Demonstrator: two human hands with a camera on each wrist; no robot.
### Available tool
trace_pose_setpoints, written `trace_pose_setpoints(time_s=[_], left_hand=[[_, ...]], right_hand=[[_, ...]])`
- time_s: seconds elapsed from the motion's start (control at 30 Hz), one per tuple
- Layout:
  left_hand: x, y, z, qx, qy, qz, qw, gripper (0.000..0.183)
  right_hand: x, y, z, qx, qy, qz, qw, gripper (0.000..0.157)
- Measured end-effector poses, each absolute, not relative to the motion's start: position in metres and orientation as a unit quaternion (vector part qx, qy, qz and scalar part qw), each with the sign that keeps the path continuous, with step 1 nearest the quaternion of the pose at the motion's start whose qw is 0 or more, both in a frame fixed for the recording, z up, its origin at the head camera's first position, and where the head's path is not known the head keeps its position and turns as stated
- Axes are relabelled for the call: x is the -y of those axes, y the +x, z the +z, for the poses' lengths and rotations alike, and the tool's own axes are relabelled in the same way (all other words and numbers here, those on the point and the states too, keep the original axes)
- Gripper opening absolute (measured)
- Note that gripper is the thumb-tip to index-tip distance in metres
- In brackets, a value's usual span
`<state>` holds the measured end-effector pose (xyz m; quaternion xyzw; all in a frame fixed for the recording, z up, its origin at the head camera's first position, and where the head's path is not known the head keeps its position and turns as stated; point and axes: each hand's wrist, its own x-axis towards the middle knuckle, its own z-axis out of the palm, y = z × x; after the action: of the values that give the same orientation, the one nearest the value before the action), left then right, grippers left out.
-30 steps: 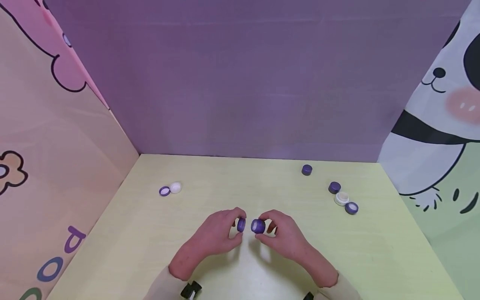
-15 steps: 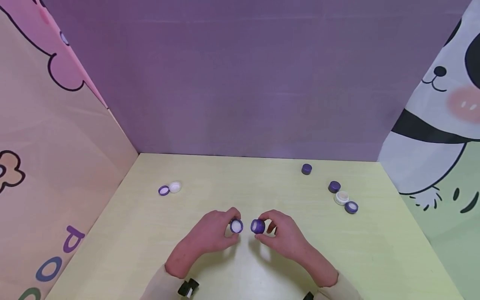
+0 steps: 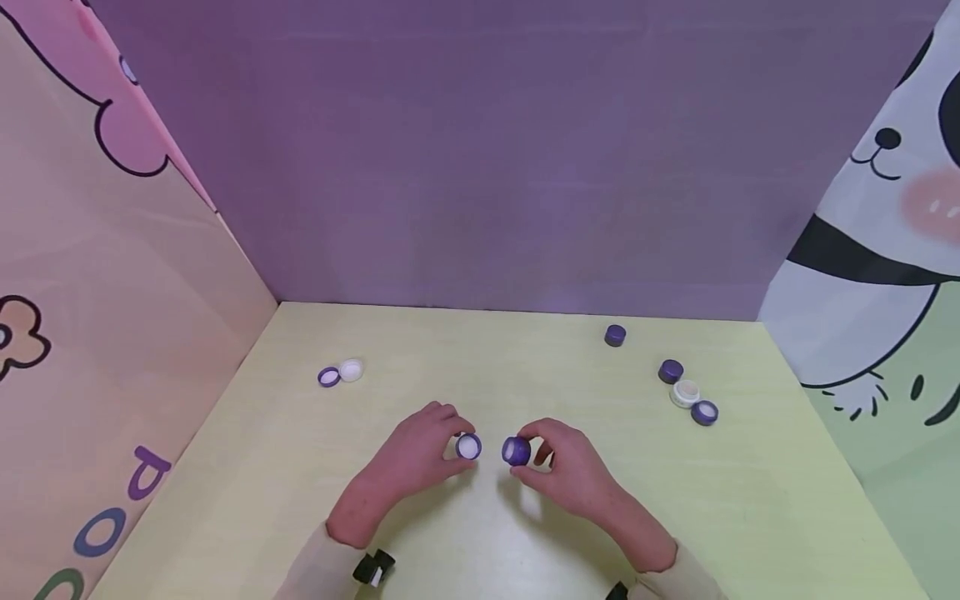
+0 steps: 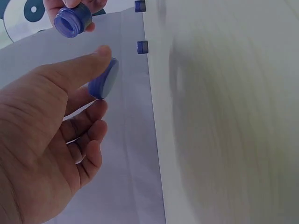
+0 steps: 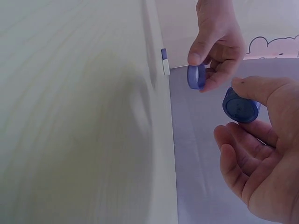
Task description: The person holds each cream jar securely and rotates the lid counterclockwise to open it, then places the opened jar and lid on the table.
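Left fingers (image 3: 459, 423) pinch white-faced purple lid (image 3: 468, 447); right fingers (image 3: 536, 428) pinch open-mouthed purple jar (image 3: 516, 452).

We have a narrow gap between lid (image 3: 468, 447) and jar (image 3: 517, 452); beyond, we find broad table (image 3: 480, 358) up to the back wall (image 3: 487, 183), two round pieces (image 3: 346, 372) obstructing left, a container row (image 3: 685, 393) right.

A panda print (image 3: 881, 212) flanks the purple backdrop (image 3: 495, 158) behind the table (image 3: 750, 492).
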<state>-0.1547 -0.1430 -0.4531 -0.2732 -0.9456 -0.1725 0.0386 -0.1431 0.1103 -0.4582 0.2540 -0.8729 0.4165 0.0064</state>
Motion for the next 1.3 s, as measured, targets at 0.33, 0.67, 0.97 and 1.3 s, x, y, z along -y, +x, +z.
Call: trace_pose_setpoints(time_s=[0.33,0.67,0.97,1.3], left_hand=[[0.153,-0.159,-0.456,0.949,-0.261,-0.175,0.031,0.029],[0.170,-0.168,-0.460,0.957,-0.225,-0.183,0.029,0.031],[0.188,-0.171,-0.466,0.957,-0.150,-0.246,-0.024,0.031],[0.214,-0.175,-0.463,0.950,-0.128,-0.285,-0.004,0.035]], right_hand=[[-0.111,-0.142,-0.457,0.872,0.250,0.422,0.009,0.034],[-0.110,-0.141,-0.455,0.872,0.249,0.421,0.001,0.033],[-0.111,-0.142,-0.458,0.874,0.248,0.419,0.000,0.033],[-0.109,-0.141,-0.458,0.875,0.239,0.421,-0.007,0.032]])
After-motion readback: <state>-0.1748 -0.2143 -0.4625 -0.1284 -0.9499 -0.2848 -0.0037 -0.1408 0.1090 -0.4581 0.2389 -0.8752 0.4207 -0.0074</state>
